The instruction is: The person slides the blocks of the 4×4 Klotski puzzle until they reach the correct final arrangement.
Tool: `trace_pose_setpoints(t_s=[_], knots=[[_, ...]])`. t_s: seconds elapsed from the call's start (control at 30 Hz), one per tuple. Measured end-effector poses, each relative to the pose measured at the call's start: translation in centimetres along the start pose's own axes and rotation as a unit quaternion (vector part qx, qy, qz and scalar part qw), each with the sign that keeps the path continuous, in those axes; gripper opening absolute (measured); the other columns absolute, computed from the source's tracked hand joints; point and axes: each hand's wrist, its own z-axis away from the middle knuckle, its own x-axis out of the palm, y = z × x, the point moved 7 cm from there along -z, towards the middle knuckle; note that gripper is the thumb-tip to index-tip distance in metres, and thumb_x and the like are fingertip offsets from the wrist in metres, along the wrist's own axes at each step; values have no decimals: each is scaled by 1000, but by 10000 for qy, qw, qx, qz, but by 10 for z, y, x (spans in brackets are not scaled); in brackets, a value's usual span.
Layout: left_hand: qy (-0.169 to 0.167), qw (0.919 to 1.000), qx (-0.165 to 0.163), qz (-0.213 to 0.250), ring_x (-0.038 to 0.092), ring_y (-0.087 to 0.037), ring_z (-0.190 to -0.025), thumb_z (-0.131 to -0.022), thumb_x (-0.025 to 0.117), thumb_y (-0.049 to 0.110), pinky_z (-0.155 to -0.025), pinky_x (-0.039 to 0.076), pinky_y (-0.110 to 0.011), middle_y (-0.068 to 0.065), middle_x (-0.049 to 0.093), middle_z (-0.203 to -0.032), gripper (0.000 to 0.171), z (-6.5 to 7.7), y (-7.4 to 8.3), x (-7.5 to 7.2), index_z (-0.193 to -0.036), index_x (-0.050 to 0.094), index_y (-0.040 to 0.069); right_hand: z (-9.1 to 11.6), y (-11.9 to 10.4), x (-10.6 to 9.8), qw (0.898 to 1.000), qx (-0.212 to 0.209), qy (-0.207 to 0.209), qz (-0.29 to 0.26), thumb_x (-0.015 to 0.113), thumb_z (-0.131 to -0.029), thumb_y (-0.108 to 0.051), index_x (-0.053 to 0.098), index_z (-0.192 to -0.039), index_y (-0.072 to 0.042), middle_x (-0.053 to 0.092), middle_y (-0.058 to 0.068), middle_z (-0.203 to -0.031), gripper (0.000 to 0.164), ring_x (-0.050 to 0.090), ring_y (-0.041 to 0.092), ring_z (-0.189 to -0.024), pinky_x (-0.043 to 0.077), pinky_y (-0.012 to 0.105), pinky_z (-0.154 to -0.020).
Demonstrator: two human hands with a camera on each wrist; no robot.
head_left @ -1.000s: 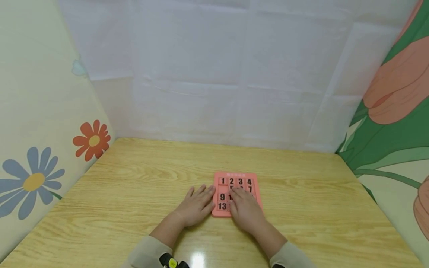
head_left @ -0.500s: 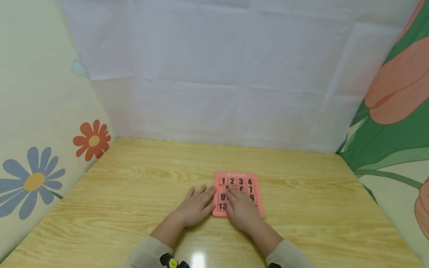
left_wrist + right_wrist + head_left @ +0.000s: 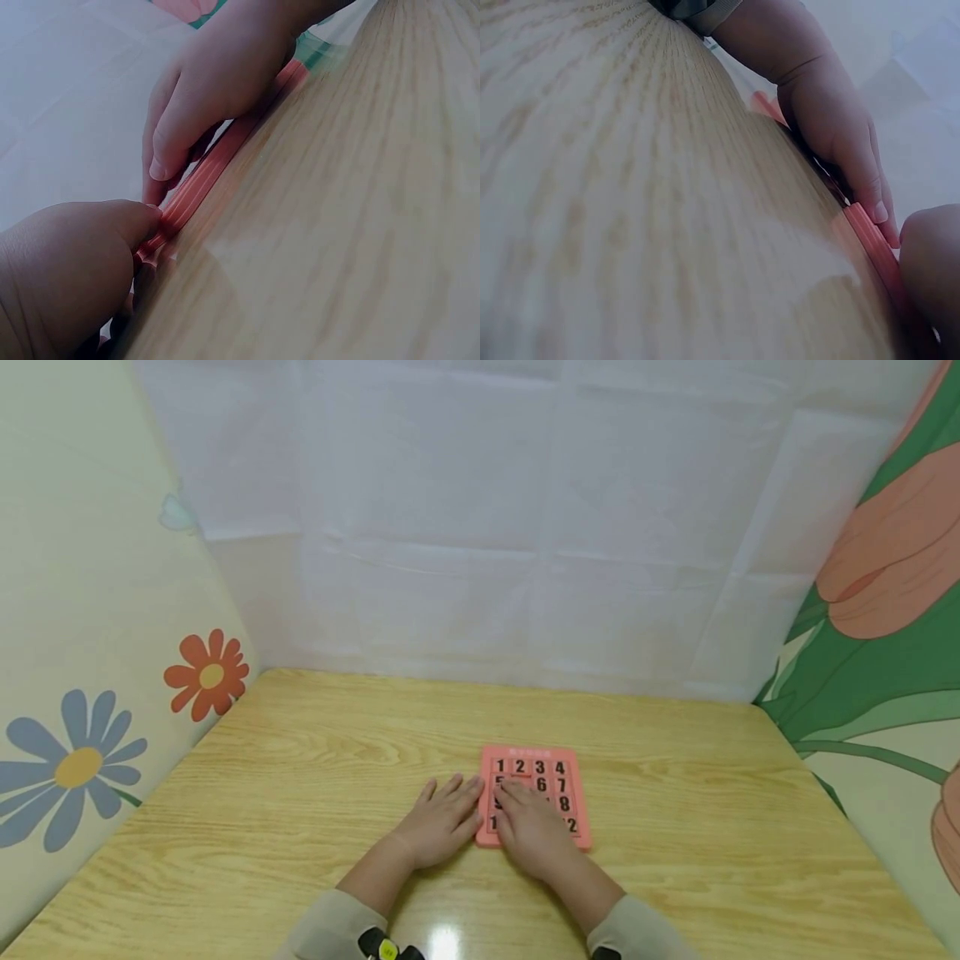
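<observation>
A pink number sliding puzzle [image 3: 534, 753] lies flat on the table, with black digits on its tiles. My left hand [image 3: 441, 822] rests at the puzzle's left edge, fingers stretched out; in the left wrist view its thumb [image 3: 139, 221] touches the pink side. My right hand [image 3: 536, 827] lies over the lower left and middle of the puzzle, fingertips on the second row near the 5 tile. A gap shows just below the 2 tile, right at these fingertips. Tiles 1 to 4 fill the top row; 6, 7, 8 and 12 show on the right. Several other tiles are hidden under the right hand.
The wood-grain table [image 3: 360, 727] spreads around the puzzle. A white cloth [image 3: 450, 527] hangs behind its back edge. Flower-printed panels stand left [image 3: 75, 610] and right [image 3: 885, 677]. Black devices are strapped at both sleeves.
My right hand has slid left across the puzzle. The 5 tile has moved left to below the 1, and the gap that was there is now below the 2. My left hand stays put.
</observation>
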Motion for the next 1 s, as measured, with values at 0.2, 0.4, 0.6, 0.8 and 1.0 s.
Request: trace_pose_setpoints(t_s=[0.2, 0.4, 0.6, 0.8, 1.0], knots=[[-61, 9999, -95, -5, 22, -37, -150, -105, 39, 36, -122, 7, -60, -11, 32, -160, 56, 0, 0, -1, -152, 33, 5, 5, 10, -3, 9996, 157, 166, -143, 40, -104, -29, 51, -143, -7, 47, 9, -151, 46, 42, 26, -142, 31, 44, -120], [-146, 9996, -247, -34, 19, -33, -152, -106, 38, 37, -124, 6, -56, -8, 30, -161, 56, 0, 0, -1, -153, 32, 8, 14, 29, -11, 9978, 521, 335, -216, 43, -103, -26, 53, -139, -3, 50, 13, -148, 44, 44, 30, -140, 30, 46, -120], [-164, 9996, -241, -7, 19, -34, -151, -106, 39, 35, -123, 6, -57, -9, 30, -161, 56, 1, 1, -2, -153, 32, 7, 18, 34, -12, 9977, 564, 347, -175, 44, -102, -25, 54, -138, -2, 51, 14, -147, 44, 46, 31, -139, 31, 48, -119], [-109, 9998, -189, -46, 22, -35, -151, -105, 40, 35, -123, 7, -58, -9, 33, -160, 56, 1, 1, -2, -152, 33, 6, 14, 30, -9, 9984, 489, 266, -118, 44, -102, -26, 54, -139, -2, 51, 13, -147, 45, 46, 30, -139, 30, 48, -119], [-120, 9997, -210, -78, 21, -34, -151, -106, 38, 36, -123, 7, -57, -8, 32, -160, 56, -1, -1, 1, -153, 33, 7, 10, 22, -5, 9990, 413, 137, -64, 42, -103, -28, 54, -140, -4, 49, 11, -149, 45, 44, 29, -140, 29, 48, -120]])
